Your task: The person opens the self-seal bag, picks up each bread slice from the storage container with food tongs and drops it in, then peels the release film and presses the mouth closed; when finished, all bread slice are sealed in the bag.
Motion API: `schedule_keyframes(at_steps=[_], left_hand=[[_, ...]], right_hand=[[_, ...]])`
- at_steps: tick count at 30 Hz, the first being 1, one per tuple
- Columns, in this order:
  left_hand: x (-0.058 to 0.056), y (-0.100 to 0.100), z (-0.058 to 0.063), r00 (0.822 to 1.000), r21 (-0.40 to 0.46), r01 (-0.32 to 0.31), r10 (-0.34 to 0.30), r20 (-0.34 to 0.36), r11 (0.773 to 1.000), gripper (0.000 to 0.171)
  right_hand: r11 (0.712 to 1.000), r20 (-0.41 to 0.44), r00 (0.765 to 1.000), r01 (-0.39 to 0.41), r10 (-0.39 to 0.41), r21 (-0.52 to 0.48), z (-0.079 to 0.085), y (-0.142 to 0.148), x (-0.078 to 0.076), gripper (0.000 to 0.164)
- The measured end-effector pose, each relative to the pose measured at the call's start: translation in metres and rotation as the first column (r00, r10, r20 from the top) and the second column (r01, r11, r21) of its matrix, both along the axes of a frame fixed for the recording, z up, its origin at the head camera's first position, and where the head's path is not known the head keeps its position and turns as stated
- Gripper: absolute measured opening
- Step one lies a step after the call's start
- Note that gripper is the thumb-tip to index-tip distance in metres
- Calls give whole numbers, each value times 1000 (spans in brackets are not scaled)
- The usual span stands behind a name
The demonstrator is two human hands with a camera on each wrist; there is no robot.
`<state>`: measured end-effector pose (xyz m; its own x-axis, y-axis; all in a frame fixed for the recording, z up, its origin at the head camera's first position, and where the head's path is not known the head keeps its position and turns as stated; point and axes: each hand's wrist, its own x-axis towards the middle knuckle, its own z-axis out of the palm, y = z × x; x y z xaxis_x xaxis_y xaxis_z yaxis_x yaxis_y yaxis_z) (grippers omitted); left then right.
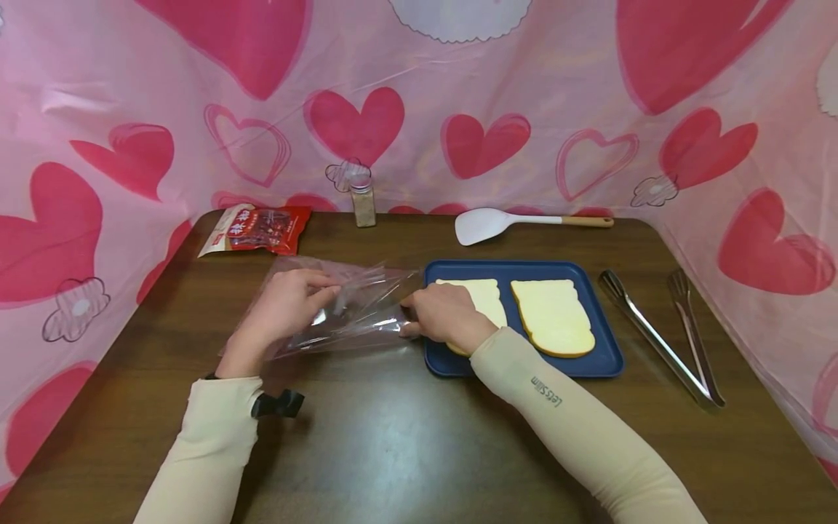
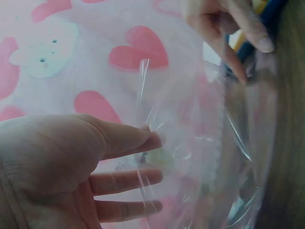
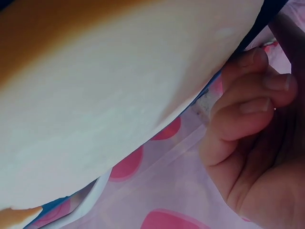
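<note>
A clear plastic bag (image 1: 366,320) stretches between both hands, left of the blue tray. My left hand (image 1: 281,309) pinches its film between thumb and forefinger; the left wrist view shows the other fingers (image 2: 126,181) extended behind the film. At the bag's right end is my right hand (image 1: 445,313), its thumb and forefinger apart beside the plastic. In the right wrist view its other fingers (image 3: 248,112) are loosely bent. That hand and forearm partly cover the left bread slice (image 1: 481,295). Another bread slice (image 1: 553,316) lies beside it on the blue tray (image 1: 605,356).
Behind the bag lie a red and white food packet (image 1: 262,229) and a small shaker jar (image 1: 363,204). A white spatula (image 1: 484,224) with a wooden handle rests behind the tray. Metal tongs (image 1: 668,349) lie spread on the right. Heart-patterned cloth (image 1: 419,145) surrounds the brown table (image 1: 366,444).
</note>
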<state>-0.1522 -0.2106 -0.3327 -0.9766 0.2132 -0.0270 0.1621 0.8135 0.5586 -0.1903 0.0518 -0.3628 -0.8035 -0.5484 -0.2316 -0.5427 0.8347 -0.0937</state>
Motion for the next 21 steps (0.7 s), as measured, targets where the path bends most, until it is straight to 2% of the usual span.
schedule_keyframes(at_steps=[7,13,17,21], left_hand=[[7,-1,15,999,8,-28,28,-33,1000,33],[11,3,24,996,-29,-25,23,-88,999,31],[11,6,22,997,-39,-33,31,-65,999,31],[8,6,13,999,-26,-28,27,-35,999,31]], right_hand=[[1000,-5,1000,-4,4,24,2,1,0,53],[999,-14,1000,-7,7,33,2,1,-2,53],[1000,-7,1000,-19,19,4,2,1,-2,48],[996,-56,997,-52,49,-66,1,2,-2,40]])
